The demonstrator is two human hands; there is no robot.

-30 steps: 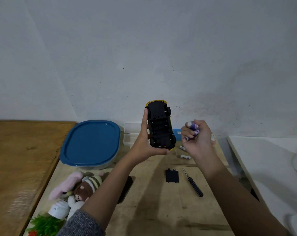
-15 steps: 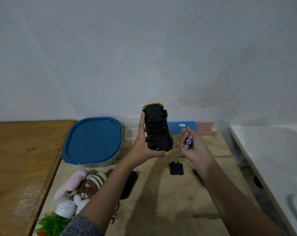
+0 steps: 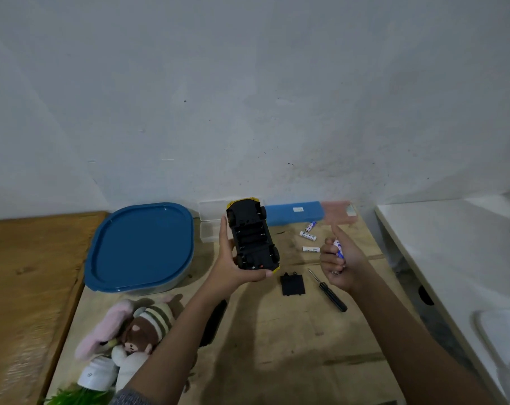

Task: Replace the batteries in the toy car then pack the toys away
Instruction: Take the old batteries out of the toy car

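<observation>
My left hand (image 3: 233,267) holds the yellow toy car (image 3: 252,233) upside down above the table, its black underside and open battery bay facing me. My right hand (image 3: 340,263) grips white-and-blue batteries (image 3: 339,249) in its curled fingers, to the right of the car and apart from it. Three loose batteries (image 3: 308,235) lie on the wooden table (image 3: 277,346) behind that hand. The black battery cover (image 3: 292,284) and a small black screwdriver (image 3: 328,290) lie on the table below the hands.
A clear container with a blue lid (image 3: 141,247) stands at the left. A blue case (image 3: 294,213), a pink case (image 3: 340,211) and a clear box (image 3: 208,229) line the wall. Plush toys (image 3: 131,331), a white bottle (image 3: 97,372) and a green plant (image 3: 72,397) lie at lower left. A white counter (image 3: 458,258) lies right.
My right hand has dropped lower and moved away from the car, still holding the batteries. The view has shifted, and the loose batteries show again behind the hand.
</observation>
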